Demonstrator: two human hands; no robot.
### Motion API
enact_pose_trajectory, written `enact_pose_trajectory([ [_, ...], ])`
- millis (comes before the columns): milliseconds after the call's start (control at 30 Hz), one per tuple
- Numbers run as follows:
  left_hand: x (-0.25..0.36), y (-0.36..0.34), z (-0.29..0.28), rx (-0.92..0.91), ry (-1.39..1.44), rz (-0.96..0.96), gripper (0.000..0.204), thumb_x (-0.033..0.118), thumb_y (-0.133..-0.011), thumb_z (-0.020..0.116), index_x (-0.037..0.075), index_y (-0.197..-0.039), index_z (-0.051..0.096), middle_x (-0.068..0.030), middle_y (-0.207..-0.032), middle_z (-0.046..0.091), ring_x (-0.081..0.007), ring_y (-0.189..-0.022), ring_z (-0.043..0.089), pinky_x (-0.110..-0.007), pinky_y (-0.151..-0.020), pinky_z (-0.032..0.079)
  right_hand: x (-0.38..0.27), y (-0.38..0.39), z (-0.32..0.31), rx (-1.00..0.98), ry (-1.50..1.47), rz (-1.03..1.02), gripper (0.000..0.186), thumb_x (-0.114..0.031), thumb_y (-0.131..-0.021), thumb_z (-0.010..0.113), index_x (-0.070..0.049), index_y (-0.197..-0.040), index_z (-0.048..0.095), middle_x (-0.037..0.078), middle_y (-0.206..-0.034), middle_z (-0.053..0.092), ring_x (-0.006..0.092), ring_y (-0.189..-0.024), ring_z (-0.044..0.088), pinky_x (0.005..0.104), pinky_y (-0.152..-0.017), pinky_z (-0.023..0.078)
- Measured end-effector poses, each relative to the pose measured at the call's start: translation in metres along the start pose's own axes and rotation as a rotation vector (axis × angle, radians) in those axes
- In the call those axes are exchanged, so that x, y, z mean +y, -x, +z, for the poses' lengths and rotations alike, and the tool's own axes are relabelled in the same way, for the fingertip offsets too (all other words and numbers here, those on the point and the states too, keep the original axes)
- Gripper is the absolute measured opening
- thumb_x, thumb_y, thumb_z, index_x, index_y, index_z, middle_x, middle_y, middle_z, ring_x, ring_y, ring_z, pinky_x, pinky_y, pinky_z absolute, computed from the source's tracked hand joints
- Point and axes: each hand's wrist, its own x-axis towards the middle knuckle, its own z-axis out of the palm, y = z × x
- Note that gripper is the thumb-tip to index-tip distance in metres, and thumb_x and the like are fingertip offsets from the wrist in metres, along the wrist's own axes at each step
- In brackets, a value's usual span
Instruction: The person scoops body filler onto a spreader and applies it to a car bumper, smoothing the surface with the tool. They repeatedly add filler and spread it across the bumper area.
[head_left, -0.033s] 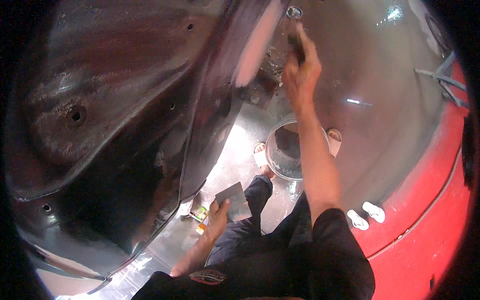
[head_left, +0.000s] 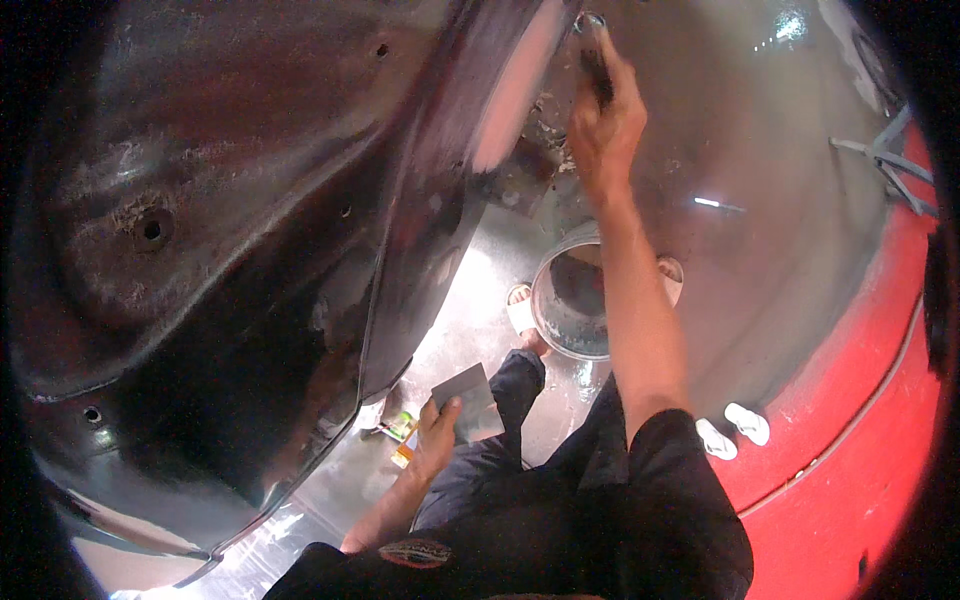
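Note:
My left hand [head_left: 436,436] grips a flat grey square plate [head_left: 468,405] by its left edge, thumb on top, over my left thigh. Stretched far forward, my right hand [head_left: 610,130] is closed round a dark narrow object [head_left: 595,75] whose kind I cannot make out. Its fingertips reach a small shiny round thing [head_left: 580,24] on the floor, mostly covered by the hand. To the left stands a large dark curved car panel [head_left: 240,250] with several holes and a pinkish patch [head_left: 515,95] along its edge.
Under my right forearm sits a round metal drum [head_left: 560,295], between my sandalled feet. White flip-flops [head_left: 745,425] lie right of me, beside a red car panel [head_left: 860,430]. A grey metal stand [head_left: 885,155] is at far right. Small coloured packages [head_left: 402,428] lie near my left hand.
My right hand has moved slightly forward, so its fingers now cover most of the shiny round thing. My left hand and its plate have stayed put.

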Motion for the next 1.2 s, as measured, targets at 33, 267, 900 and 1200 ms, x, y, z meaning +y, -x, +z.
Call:
enact_pose_trajectory([
  [33,-0.007,-0.002,-0.003,-0.021,0.019,-0.025,0.045,0.022,-0.1,0.059,-0.004,-0.136,0.049,-0.0128,-0.121,0.061,-0.0219,-0.109,0.056,-0.036,-0.095,0.047,0.003,-0.012,0.004,0.01,-0.007,-0.046,0.053,0.01,-0.08,0.054,-0.009,-0.128,0.067,0.018,-0.123,0.068,0.0349,-0.113,0.066,0.041,-0.1,0.05],
  [267,-0.003,-0.004,0.002,-0.028,0.005,-0.073,0.04,0.025,-0.101,0.055,-0.005,-0.128,0.057,-0.013,-0.114,0.066,-0.0208,-0.106,0.057,-0.036,-0.096,0.044,-0.012,0.072,0.012,-0.085,-0.063,-0.174,0.052,0.012,-0.084,0.061,-0.009,-0.13,0.067,0.015,-0.123,0.069,0.0269,-0.111,0.067,0.0325,-0.095,0.051],
  [900,0.034,0.006,0.016,0.08,-0.095,0.058,0.036,0.023,-0.101,0.056,-0.004,-0.125,0.06,-0.0105,-0.111,0.067,-0.0191,-0.102,0.058,-0.034,-0.091,0.046,0.036,-0.015,0.019,0.044,-0.157,-0.017,0.034,0.0,-0.09,0.064,-0.006,-0.123,0.07,0.009,-0.11,0.073,0.0176,-0.099,0.068,0.0296,-0.089,0.051],
  [1200,-0.004,-0.006,0.003,0.026,0.077,-0.066,0.038,0.024,-0.1,0.058,-0.004,-0.125,0.059,-0.0094,-0.109,0.067,-0.0182,-0.101,0.059,-0.034,-0.091,0.046,0.011,0.057,0.017,-0.095,-0.097,-0.029,0.061,0.011,-0.073,0.064,-0.009,-0.131,0.066,0.017,-0.127,0.067,0.0338,-0.117,0.065,0.0377,-0.101,0.051],
])
